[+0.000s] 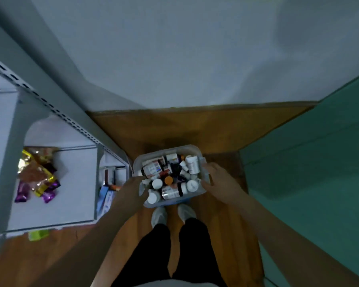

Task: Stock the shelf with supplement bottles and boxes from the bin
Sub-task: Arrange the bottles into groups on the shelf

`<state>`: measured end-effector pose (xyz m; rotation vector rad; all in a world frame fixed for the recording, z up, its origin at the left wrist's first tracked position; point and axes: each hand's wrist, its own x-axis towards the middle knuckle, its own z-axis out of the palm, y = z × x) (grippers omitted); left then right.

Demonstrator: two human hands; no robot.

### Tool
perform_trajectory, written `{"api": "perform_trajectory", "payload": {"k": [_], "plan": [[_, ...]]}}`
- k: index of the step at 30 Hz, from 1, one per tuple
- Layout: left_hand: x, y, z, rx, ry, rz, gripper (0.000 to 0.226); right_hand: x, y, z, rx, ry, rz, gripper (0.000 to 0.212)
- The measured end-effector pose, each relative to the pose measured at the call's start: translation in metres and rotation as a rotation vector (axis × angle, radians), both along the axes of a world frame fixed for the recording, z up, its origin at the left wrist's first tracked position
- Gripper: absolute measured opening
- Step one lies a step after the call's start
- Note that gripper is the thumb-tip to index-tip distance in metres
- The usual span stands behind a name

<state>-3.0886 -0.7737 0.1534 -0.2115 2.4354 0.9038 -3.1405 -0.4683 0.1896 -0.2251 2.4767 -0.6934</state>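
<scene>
A pale plastic bin stands on the wooden floor just in front of my feet. It is heaped with several supplement bottles, mostly dark with white labels and white caps, one with an orange cap. My left hand grips the bin's left rim, thumb inside over the bottles. My right hand holds the right rim, its fingers curled over the edge. The white metal shelf stands to my left, level with the bin.
Gold and purple snack packs lie on the shelf board. Several boxes sit on a lower shelf beside my left hand. A green object lies on the floor by the shelf's front edge. A green panel bounds the right side.
</scene>
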Motion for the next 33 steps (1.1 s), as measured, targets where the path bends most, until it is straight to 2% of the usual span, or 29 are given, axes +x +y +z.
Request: {"api": "perform_trajectory", "payload": {"k": [7,13,18,24,27,30,33], "plan": [[-0.011,0.061,-0.078,-0.027,-0.119,0.021,0.051,-0.018,0.021,-0.126,0.069,-0.164,0.209,0.058],[-0.028,0.103,-0.142,-0.106,-0.194,-0.194,0.054,-0.019,0.024,-0.217,0.091,-0.130,0.347,0.060],[-0.035,0.112,-0.169,-0.352,-0.164,-0.379,0.059,-0.027,0.018,-0.246,-0.029,-0.144,0.334,0.064],[-0.042,0.114,-0.173,-0.440,-0.075,-0.489,0.062,-0.040,0.019,-0.241,-0.081,-0.243,0.278,0.059],[-0.045,0.109,-0.167,-0.378,-0.050,-0.393,0.066,-0.050,0.020,-0.224,-0.078,-0.270,0.084,0.057],[-0.044,0.106,-0.145,-0.205,-0.005,-0.129,0.069,-0.060,0.025,-0.200,-0.207,-0.272,-0.124,0.059],[-0.039,0.105,-0.107,-0.041,-0.027,0.117,0.068,-0.072,0.023,-0.164,-0.295,-0.357,-0.232,0.064]]}}
